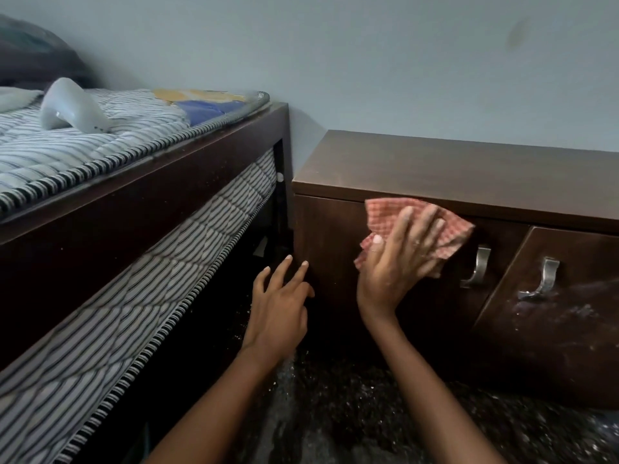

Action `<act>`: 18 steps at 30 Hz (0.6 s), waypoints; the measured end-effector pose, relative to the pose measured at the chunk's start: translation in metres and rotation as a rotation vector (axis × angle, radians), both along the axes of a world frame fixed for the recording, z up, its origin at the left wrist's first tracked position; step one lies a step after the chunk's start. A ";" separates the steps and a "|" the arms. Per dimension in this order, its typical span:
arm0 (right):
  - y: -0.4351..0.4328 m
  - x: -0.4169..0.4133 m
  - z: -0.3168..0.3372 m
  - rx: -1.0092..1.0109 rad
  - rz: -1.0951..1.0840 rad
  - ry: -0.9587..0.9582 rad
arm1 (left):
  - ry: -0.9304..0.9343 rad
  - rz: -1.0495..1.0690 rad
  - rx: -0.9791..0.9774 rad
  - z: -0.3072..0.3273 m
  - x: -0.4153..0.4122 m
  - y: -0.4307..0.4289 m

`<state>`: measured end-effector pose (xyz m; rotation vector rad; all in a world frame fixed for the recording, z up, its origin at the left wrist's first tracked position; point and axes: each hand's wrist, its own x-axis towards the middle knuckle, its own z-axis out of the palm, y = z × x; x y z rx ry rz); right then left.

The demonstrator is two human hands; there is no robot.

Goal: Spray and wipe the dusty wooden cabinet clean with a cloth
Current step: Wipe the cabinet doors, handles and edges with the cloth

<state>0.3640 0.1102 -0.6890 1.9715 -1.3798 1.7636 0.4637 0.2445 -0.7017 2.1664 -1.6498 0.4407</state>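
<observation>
The right hand (pixel 395 262) lies flat, fingers straight and a little spread, pressing the red checked cloth (pixel 450 229) against the upper front of the left door (pixel 330 236), just under the lip of the top. Nothing is gripped; the cloth is only pinned under palm and fingers. The left hand (pixel 281 306) is open, fingers apart, at the door's left edge near the bed (pixel 134 195); whether its tips touch the wood I cannot tell. The cabinet (pixel 469 169) stands against the far wall, right of the bed. To wipe well, by my judgement: press evenly across the palm; run long overlapping strokes along the grain; work round the metal handle (pixel 477 267) so the cloth does not snag; turn to a clean face before the right door (pixel 569 336), which stands ajar and shows pale dusty smears.
</observation>
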 end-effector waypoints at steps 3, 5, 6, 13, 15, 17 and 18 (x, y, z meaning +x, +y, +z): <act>0.017 0.042 -0.002 -0.098 0.049 0.251 | 0.082 0.045 -0.093 0.003 0.010 0.004; 0.027 0.064 -0.006 -0.162 0.131 0.372 | 0.124 0.093 -0.155 0.004 0.015 0.009; 0.030 0.071 -0.007 -0.169 0.156 0.399 | 0.119 0.108 -0.163 0.005 0.017 0.012; 0.017 0.040 0.001 -0.228 0.244 0.495 | 0.118 0.144 -0.159 -0.005 0.029 0.018; 0.008 0.013 0.000 -0.131 0.114 0.361 | 0.161 0.119 -0.160 -0.004 0.021 0.012; -0.001 -0.015 -0.003 -0.041 0.010 0.199 | 0.179 0.096 -0.131 -0.004 0.012 0.006; -0.005 -0.026 -0.005 0.001 -0.013 0.121 | 0.183 0.104 -0.099 -0.005 0.009 0.004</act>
